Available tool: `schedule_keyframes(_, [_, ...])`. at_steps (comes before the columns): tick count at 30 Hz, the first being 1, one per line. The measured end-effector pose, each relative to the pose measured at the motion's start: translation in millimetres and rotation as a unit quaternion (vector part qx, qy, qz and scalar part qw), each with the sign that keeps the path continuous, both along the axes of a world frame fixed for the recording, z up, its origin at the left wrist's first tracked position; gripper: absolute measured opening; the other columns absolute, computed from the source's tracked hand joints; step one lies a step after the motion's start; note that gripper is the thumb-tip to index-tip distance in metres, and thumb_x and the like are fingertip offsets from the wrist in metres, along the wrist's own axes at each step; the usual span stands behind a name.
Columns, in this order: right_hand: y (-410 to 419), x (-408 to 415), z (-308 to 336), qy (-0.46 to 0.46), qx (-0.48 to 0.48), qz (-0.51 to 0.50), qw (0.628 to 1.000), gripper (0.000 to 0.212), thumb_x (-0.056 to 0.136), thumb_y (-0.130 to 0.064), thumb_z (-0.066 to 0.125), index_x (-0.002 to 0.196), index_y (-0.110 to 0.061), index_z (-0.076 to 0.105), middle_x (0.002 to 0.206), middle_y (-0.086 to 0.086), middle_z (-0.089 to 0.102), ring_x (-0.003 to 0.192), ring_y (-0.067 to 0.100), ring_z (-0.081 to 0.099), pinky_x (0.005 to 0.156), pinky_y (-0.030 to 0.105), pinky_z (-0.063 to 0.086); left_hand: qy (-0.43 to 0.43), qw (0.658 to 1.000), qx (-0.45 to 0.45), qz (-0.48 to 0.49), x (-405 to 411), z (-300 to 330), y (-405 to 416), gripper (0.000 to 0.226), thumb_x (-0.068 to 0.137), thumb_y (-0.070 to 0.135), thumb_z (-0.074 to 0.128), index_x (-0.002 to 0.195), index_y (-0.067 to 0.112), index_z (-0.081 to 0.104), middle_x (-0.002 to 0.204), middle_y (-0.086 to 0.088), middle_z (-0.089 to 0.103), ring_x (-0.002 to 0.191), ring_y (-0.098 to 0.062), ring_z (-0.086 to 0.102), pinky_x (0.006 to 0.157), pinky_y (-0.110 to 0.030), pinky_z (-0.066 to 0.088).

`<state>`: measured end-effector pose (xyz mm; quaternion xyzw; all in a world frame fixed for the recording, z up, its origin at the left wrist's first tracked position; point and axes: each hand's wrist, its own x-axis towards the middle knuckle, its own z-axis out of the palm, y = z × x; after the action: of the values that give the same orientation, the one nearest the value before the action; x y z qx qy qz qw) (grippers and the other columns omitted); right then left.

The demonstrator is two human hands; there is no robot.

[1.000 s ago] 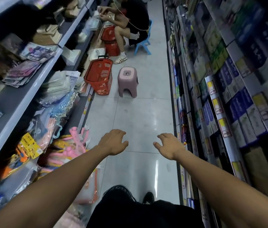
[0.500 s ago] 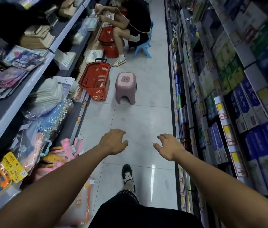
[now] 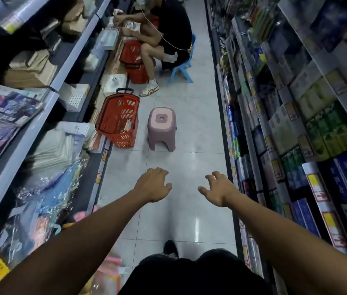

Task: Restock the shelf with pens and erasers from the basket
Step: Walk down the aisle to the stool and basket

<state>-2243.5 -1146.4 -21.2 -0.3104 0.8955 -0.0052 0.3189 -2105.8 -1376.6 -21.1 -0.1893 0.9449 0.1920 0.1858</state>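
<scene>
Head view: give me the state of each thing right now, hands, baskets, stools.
left hand: held out over the aisle, fingers loosely curled, holding nothing
right hand: held out, fingers spread, holding nothing
red basket: upright on the floor, handle up, a few items inside
pink stool: upright, unoccupied, right of the basket
stacked red baskets: beside the seated person
blue chair: occupied

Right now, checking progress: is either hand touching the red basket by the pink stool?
Apart. The head view shows bare floor between both hands, left and right, and the red basket.
</scene>
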Motion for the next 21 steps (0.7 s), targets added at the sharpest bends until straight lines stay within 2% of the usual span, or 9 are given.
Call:
schedule_keyframes(4, [-31.5,-27.8,4.6,0.036,0.021,0.001,0.999,0.07,0.1,-0.063,0.036,0.153,-0.017,0.039,0.157,0.008,0.036,0.143,0.029,0.034,0.109,0.046,0.043,-0.006,1.0,0.0,-0.003,-32.2,1.8,-26.9,0.064,0.1,0.05,0.05,0.155,0.019,0.043,0.161,-0.001,0.044,0.146,-0.028,0.039,0.115,-0.047,0.042])
schedule_keyframes(7, [-50.8,-50.1,5.2,0.048,0.023,0.002,0.999,0.065,0.1,-0.061,0.035,0.147,-0.016,0.044,0.148,0.007,0.044,0.138,0.027,0.038,0.102,0.045,0.047,-0.01,1.0,-0.004,-0.006,-56.9,0.5,-44.4,0.063,0.1,0.051,0.05,0.155,0.02,0.044,0.161,-0.001,0.044,0.145,-0.028,0.041,0.114,-0.046,0.043])
schedule_keyframes(17, [-98.0,-168.2,-10.6,0.016,0.019,0.015,1.0,0.066,0.1,-0.062,0.035,0.148,-0.017,0.046,0.147,0.008,0.049,0.14,0.028,0.039,0.104,0.048,0.044,-0.029,0.999,-0.026,0.025,-173.7,-10.3,-84.1,0.063,0.099,0.051,0.048,0.154,0.02,0.046,0.159,-0.003,0.048,0.142,-0.027,0.047,0.113,-0.046,0.044])
schedule_keyframes(21, [-111.0,-237.3,-10.2,0.006,0.021,0.027,0.999,0.069,0.099,-0.063,0.035,0.148,-0.017,0.048,0.147,0.011,0.05,0.14,0.029,0.04,0.105,0.049,0.044,-0.035,0.998,-0.032,0.032,-235.0,-1.2,-93.0,0.058,0.097,0.047,0.051,0.148,0.018,0.051,0.151,-0.004,0.054,0.133,-0.027,0.052,0.104,-0.043,0.048])
